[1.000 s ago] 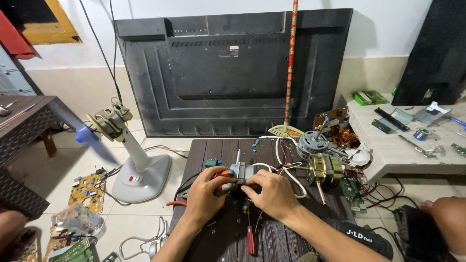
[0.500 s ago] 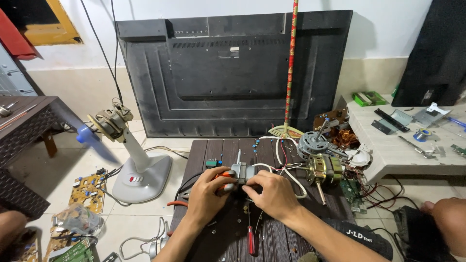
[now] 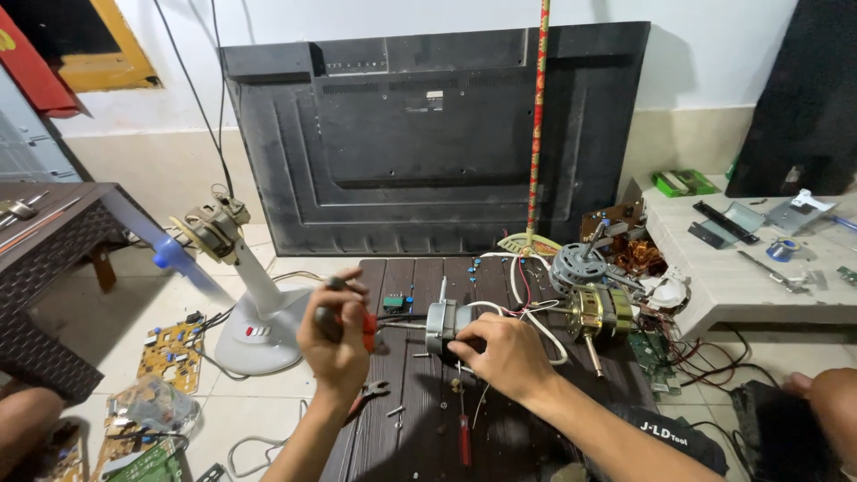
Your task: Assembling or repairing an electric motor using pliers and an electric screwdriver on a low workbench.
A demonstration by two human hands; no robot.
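From the head camera, a small grey fan motor [image 3: 444, 327] lies near the middle of a dark slatted table [image 3: 500, 428], and everything else sits around it. The right hand [image 3: 505, 355] rests on the motor's right side, fingers curled round its body and pressing it down. The left hand [image 3: 337, 337], just left of the motor, is closed in a fist round a red-handled screwdriver [image 3: 368, 328], whose thin shaft runs right toward the motor's left face; whether the tip touches it I cannot tell. White and red wires [image 3: 518, 290] loop off the motor's far right side. Right of the motor lies a brass-coloured motor [image 3: 600, 312], with a silver round one [image 3: 577, 264] just behind it. Nearer the camera than the grey motor lie a second red screwdriver [image 3: 463, 437] and pliers [image 3: 368, 394]. Far left of it, on the tiled floor, stands a white fan stand [image 3: 259, 308]. Behind it, a large black television back panel [image 3: 437, 134] leans against the wall.
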